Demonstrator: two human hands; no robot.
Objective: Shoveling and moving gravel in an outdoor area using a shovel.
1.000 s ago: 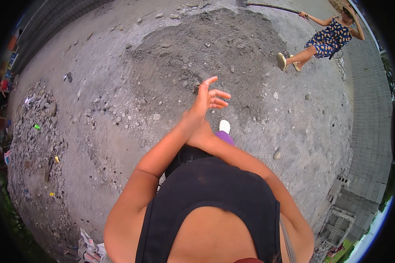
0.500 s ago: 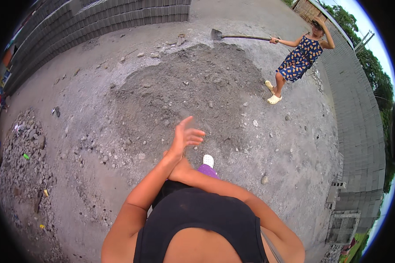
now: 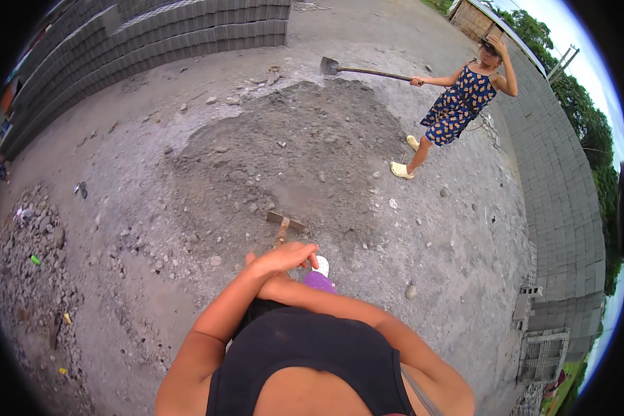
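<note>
T-headed tool (image 3: 286, 222) lies at the sand pile's (image 3: 326, 145) near edge, shaft toward the crossed hands: left hand (image 3: 284, 256) slack, fingers loosely bent; right hand (image 3: 274, 283) beneath, grip hidden, I cannot tell. Beyond the right edge, a co-worker (image 3: 457, 104) holds a shovel (image 3: 367, 72).

The scene is viewed through a head-worn fisheye, aimed down and forward; the dark top (image 3: 295, 340) is framed closely, the ground (image 3: 457, 215) widely beyond.
</note>
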